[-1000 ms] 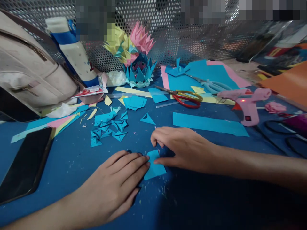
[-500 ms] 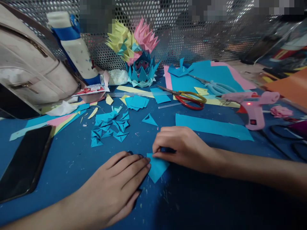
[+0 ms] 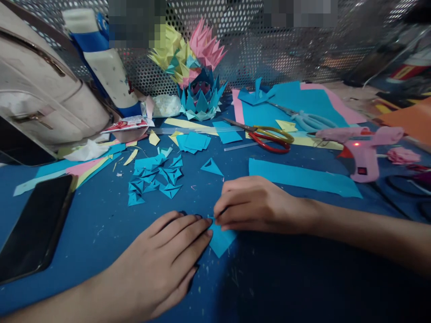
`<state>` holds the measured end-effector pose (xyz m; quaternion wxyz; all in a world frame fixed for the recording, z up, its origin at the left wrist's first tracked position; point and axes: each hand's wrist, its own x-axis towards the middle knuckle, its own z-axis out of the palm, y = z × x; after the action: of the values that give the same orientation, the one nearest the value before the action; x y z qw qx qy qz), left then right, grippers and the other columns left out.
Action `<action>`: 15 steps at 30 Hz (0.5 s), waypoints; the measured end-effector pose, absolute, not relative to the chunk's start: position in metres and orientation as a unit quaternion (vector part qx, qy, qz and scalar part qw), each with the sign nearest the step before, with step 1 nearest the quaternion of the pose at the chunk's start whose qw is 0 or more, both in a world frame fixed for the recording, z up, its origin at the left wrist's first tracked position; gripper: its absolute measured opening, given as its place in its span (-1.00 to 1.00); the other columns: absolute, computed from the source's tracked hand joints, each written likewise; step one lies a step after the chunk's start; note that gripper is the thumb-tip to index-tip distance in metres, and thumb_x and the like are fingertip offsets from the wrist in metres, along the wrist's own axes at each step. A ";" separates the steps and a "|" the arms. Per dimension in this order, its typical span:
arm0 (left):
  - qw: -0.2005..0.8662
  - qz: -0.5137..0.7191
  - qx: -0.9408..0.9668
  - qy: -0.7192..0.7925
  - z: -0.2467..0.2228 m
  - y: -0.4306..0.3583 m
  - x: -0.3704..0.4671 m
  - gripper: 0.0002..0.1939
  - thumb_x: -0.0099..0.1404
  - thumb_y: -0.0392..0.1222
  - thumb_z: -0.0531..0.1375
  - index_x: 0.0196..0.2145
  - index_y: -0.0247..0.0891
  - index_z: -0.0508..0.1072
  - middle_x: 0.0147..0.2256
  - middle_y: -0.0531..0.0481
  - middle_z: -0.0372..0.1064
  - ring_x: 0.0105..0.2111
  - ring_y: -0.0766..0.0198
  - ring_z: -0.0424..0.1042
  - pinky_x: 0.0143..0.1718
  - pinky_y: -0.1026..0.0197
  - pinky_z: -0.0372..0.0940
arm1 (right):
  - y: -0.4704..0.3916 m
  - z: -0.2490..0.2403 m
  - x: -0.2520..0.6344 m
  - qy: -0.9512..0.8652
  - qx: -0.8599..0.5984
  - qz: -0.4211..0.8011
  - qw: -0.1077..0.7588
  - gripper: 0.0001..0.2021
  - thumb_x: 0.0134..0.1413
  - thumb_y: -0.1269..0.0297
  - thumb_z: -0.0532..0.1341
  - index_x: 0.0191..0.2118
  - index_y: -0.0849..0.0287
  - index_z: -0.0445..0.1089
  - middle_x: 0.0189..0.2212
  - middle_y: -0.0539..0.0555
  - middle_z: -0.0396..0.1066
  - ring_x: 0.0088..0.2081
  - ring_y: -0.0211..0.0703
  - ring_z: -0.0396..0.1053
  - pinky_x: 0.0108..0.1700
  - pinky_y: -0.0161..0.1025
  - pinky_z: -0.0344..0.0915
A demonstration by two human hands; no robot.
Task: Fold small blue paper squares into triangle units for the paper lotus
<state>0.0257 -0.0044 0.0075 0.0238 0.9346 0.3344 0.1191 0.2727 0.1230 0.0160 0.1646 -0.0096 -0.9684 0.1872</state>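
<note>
Small blue paper piece [image 3: 220, 246] lies on dark blue bench [image 3: 94, 229], one corner toward wearer. Left hand [image 3: 166, 253]: fingers flat, nearly together, tips pinning its edge. Right hand [image 3: 257, 206]: fingers curled, pinching its upper part. Probably folding; next move calls for a firm crease.

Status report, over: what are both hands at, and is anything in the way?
Left hand flat, fingertips on small blue paper. Right hand curled at its far corner. Nothing seen blocking; folded blue triangle just beyond.
</note>
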 end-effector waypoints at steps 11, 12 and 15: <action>0.025 0.108 0.935 0.337 0.006 -0.005 0.026 -0.56 0.51 -0.14 -0.06 0.25 -0.30 0.27 0.24 -0.10 0.23 0.22 0.10 0.18 0.29 0.02 -0.13 | 0.124 0.010 0.272 -0.962 -0.003 0.203 0.182 -0.85 0.32 0.30 0.18 -0.22 0.19 0.49 -0.15 0.05 0.52 -0.21 -0.26 0.36 -0.19 -0.28 0.22; 0.026 0.108 0.935 0.336 0.007 -0.005 0.026 -0.56 0.51 -0.14 -0.06 0.26 -0.30 0.26 0.24 -0.10 0.23 0.22 0.10 0.18 0.28 0.02 -0.13 | 0.125 0.010 0.272 -0.961 0.000 0.207 0.183 -0.86 0.32 0.31 0.19 -0.22 0.19 0.49 -0.15 0.05 0.52 -0.21 -0.26 0.36 -0.19 -0.28 0.22; 0.030 0.107 0.935 0.338 0.006 -0.005 0.026 -0.55 0.52 -0.14 -0.07 0.28 -0.29 0.24 0.25 -0.09 0.22 0.22 0.11 0.17 0.28 0.02 -0.12 | 0.126 0.010 0.271 -0.960 0.007 0.216 0.179 -0.86 0.32 0.31 0.19 -0.22 0.19 0.50 -0.16 0.05 0.52 -0.20 -0.26 0.36 -0.17 -0.28 0.22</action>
<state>0.0262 -0.0047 0.0062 0.0299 0.9347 0.3376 0.1074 0.2713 0.1260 0.0104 0.1793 0.0071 -0.9599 0.2156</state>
